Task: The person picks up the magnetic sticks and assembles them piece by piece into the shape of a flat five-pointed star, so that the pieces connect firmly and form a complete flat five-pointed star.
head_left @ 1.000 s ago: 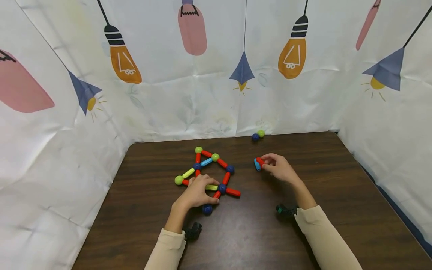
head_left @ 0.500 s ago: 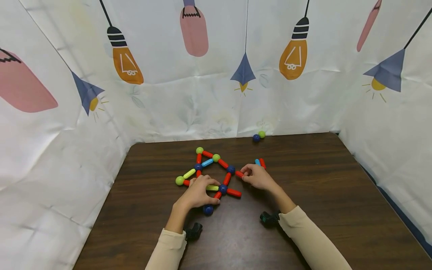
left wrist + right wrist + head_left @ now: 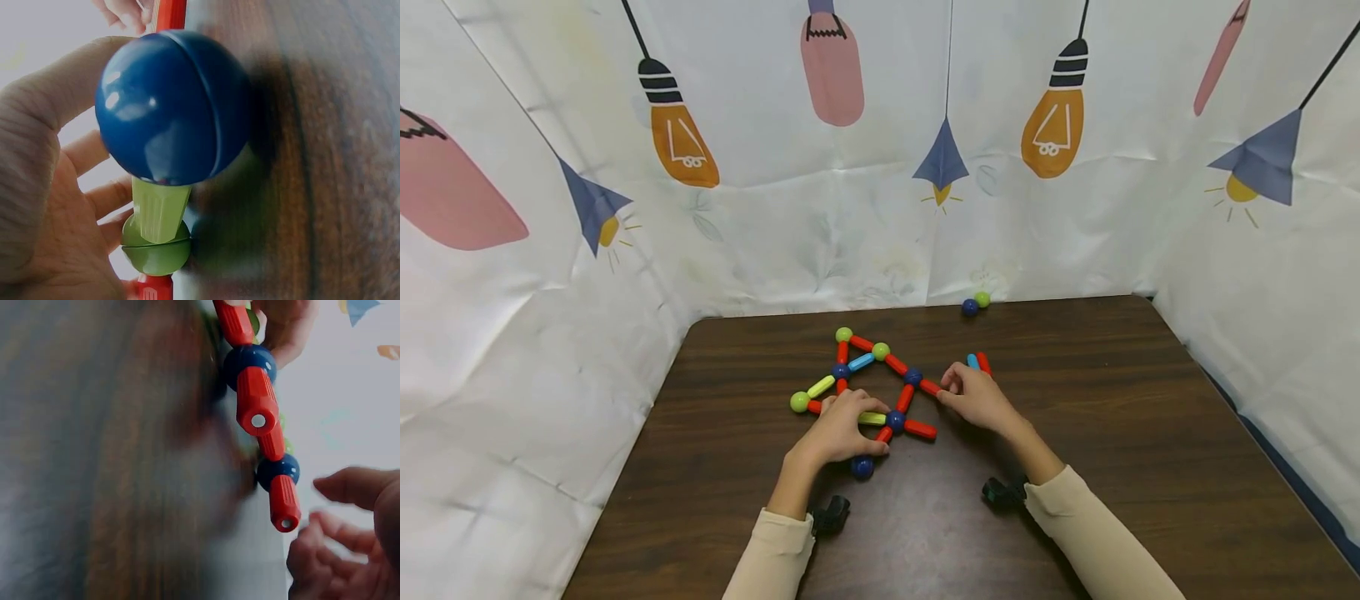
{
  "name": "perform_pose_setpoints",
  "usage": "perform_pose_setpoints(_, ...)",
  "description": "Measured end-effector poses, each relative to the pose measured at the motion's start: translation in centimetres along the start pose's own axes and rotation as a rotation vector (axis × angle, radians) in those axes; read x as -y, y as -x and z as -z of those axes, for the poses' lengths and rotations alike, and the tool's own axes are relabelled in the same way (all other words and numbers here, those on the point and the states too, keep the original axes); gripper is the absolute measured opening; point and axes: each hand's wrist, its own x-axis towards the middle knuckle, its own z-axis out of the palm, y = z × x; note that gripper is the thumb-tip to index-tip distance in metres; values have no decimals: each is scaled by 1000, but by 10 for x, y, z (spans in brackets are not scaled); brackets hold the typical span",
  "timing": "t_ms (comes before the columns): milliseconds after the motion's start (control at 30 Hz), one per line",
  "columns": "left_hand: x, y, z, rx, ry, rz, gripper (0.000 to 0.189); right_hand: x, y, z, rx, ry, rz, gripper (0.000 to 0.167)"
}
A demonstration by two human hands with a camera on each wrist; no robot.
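A flat frame of magnetic building rods and balls [image 3: 905, 397] lies on the table, with red, yellow-green and light blue rods between blue and green balls. My left hand [image 3: 842, 425] bends over its near side, thumb and fingers gripping it around the rods by a blue ball [image 3: 896, 419]. Another blue ball [image 3: 172, 106] looms before the left palm in the left wrist view. My right hand [image 3: 976, 396] is beside a red rod [image 3: 285, 503] that sticks out from the frame's right-hand blue ball [image 3: 278, 472]. Its thumb and fingers are apart, clear of the rod's bare end.
Just beyond the right hand lie a loose light blue rod [image 3: 973, 361] and a red rod [image 3: 983, 362]. A blue ball [image 3: 970, 307] and a green ball [image 3: 982, 298] sit at the table's back edge, before a printed curtain [image 3: 760, 233].
The right hand has come left from the loose rods with a red rod, which now joins the right-hand blue ball; the fingers have let go. The left hand has stayed in place.
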Motion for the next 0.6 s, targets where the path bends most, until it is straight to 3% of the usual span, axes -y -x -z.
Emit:
perform_pose_setpoints(133,0,-1,-1,-5,-2,0,50,5,14,-1,180,-15,89,15)
perform_pose_setpoints(233,1,0,-1,-10,-3,3,50,9,19,-4,278,48,134,18)
perform_pose_setpoints(400,1,0,-2,-9,-5,-4,50,12,20,-8,276,180,158,19)
perform_pose_setpoints(600,0,-1,-2,-9,-4,-12,49,11,16,-9,200,150,144,14)
